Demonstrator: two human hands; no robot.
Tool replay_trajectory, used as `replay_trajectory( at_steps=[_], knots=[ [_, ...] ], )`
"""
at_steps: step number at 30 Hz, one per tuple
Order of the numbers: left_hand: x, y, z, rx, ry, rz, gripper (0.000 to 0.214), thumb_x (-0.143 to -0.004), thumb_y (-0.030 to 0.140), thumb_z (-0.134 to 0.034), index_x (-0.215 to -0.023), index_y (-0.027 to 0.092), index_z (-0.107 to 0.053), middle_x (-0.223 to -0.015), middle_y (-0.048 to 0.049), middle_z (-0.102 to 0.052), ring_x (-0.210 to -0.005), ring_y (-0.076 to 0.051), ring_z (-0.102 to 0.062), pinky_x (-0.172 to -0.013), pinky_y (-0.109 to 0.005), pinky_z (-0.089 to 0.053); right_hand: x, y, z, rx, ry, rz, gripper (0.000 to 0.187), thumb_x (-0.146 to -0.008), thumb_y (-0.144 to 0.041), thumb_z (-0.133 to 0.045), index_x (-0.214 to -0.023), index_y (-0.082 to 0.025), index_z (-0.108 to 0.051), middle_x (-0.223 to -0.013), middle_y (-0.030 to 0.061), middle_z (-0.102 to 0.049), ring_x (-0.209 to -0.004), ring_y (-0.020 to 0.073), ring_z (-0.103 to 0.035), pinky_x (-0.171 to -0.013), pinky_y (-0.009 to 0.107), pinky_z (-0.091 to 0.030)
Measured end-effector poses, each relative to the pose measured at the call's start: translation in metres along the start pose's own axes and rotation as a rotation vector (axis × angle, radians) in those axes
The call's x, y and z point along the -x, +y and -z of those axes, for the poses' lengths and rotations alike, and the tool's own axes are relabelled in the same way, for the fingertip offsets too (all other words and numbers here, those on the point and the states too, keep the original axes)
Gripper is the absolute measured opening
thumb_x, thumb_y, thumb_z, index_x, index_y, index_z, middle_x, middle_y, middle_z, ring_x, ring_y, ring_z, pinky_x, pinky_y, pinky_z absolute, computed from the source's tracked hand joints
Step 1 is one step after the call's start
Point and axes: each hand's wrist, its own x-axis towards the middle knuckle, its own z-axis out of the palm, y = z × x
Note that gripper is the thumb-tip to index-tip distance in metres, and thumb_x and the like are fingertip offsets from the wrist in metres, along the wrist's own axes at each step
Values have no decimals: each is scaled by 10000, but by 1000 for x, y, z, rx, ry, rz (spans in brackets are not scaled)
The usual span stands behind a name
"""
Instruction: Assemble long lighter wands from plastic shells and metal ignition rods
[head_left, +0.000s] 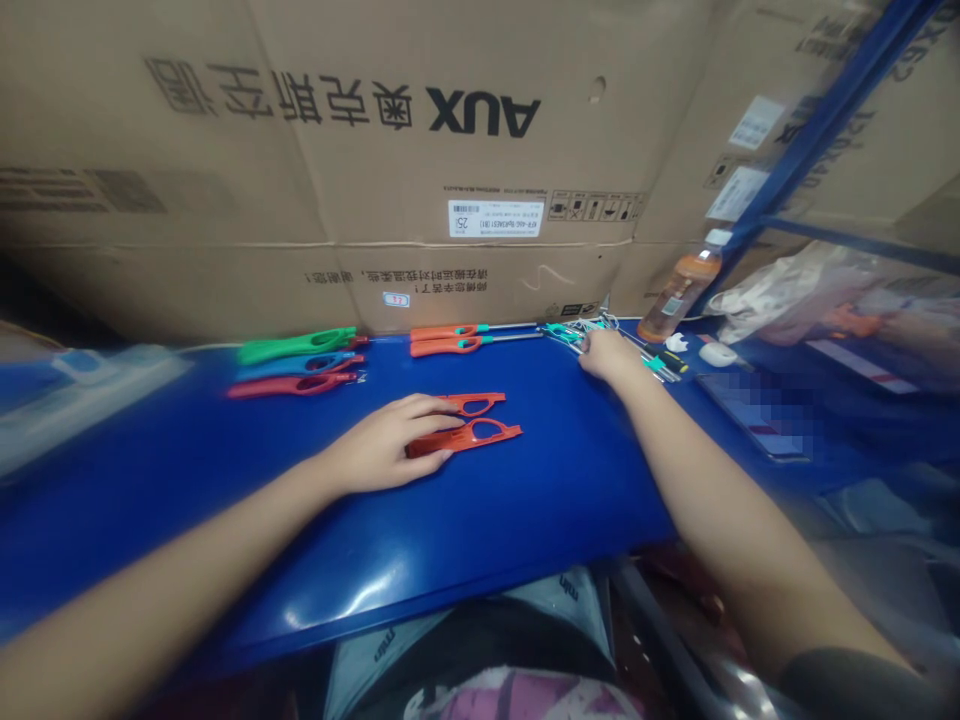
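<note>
My left hand rests on the blue table, fingers curled over the near ends of two orange plastic lighter shells lying side by side. My right hand reaches far to the back right and touches a pile of thin metal tubes with teal ends; its fingers are bent down on the pile and mostly hidden. Two assembled orange lighters with metal tubes lie just left of that pile.
Green, blue and red lighter shells lie in a row at the back left. Large AUX cardboard boxes wall off the back. An orange drink bottle, screwdrivers, a white plastic bag and a tablet stand at right.
</note>
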Motion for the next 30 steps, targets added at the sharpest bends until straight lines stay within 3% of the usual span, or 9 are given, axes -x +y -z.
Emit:
replay_trajectory(
  at_steps=[9,15,19,24,30],
  knots=[
    [0,3,0,-55,14,-13,384,-977,422,-598,-1315,249,-654,-1423,-86,-620,-1307,-278,-580,-1113,-448,-481,5,-4,2,-45,83,-20,222,-840,-240,-641,-1042,-157,-684,-1143,197,-721,-1063,345,-687,-809,387,-513],
    [0,11,-4,-113,4,8,368,-990,393,-569,-1311,235,-659,-1414,-76,-636,-1288,-272,-605,-1080,-433,-510,17,-17,11,-209,248,40,134,-835,-284,-589,-956,-229,-599,-975,90,-733,-899,264,-670,-694,313,-447],
    [1,10,-5,-120,41,4,347,-974,314,-554,-1285,217,-675,-1347,-69,-685,-1242,-253,-641,-1059,-403,-529,25,-30,6,-398,372,289,85,-760,-230,-597,-830,-224,-549,-817,54,-684,-762,220,-616,-679,296,-414],
    [2,3,2,-146,66,16,330,-940,317,-574,-1213,199,-719,-1264,-81,-732,-1167,-262,-690,-1005,-405,-564,37,-43,-3,-493,364,599,44,-800,-219,-551,-825,-207,-586,-764,46,-668,-700,199,-596,-684,305,-439],
    [5,-3,6,-93,148,71,308,-837,255,-607,-1083,178,-776,-1204,-83,-761,-1128,-281,-713,-963,-422,-586,57,-55,-5,-392,235,904,268,-986,-297,-481,-1087,-173,-697,-1112,129,-757,-991,271,-702,-867,403,-530]
  ],
)
